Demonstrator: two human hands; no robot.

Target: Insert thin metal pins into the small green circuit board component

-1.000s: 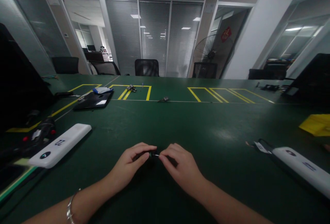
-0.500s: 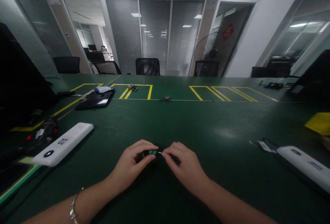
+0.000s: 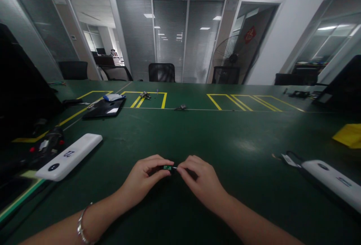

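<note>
my left hand (image 3: 142,175) pinches a small green board (image 3: 167,167) between thumb and fingers, the thumb at its near edge and the fingers over its far one. my right hand (image 3: 199,173) is closed at the tips of thumb and forefinger on a thin piece (image 3: 175,168), pale and too small to name, which points at the right end of the board. whether the two are joined there or only meet end to end, i cannot tell, and i cannot say either whether the board rests on the desk (image 3: 180,136) or is held just above it. as far as i can judge, picking up and lining up are done, each hand having its part and the two being together; the fine work at that end of the board looks to be in hand, and letting go and setting down are yet to be done. well left of the board lies a power bank (image 3: 70,158) marked 22, and well right of it another white bank (image 3: 332,181). far beyond the board, near the tape (image 3: 164,101), are a grey part (image 3: 182,107) and some metal bits (image 3: 145,95), neither of them touched by my hands.
</note>
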